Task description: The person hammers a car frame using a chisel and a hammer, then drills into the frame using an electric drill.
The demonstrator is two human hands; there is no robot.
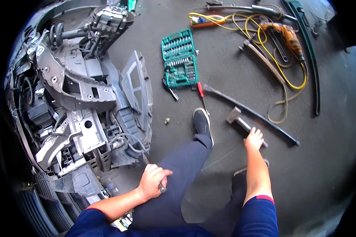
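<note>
A steel chisel [162,188] is gripped in my left hand [153,181]. Its narrow end points toward the vehicle's front structure [87,126], and its blunt end shows below my fist, over my left thigh. On the right, my right hand [254,139] has its fingers around the handle of a hammer [234,115] with a heavy block head. Whether the hammer rests on the floor or is slightly raised, I cannot tell. Beyond it a long dark pry bar [251,112] lies slanting across the floor.
A green socket set case [180,81] lies unfolded ahead, beside a red-handled screwdriver [201,90] and a ratchet [173,93]. Farther right are an orange drill [287,36] with a yellow cord [278,68], a long dark strip [313,63] and a bent metal strip [271,67].
</note>
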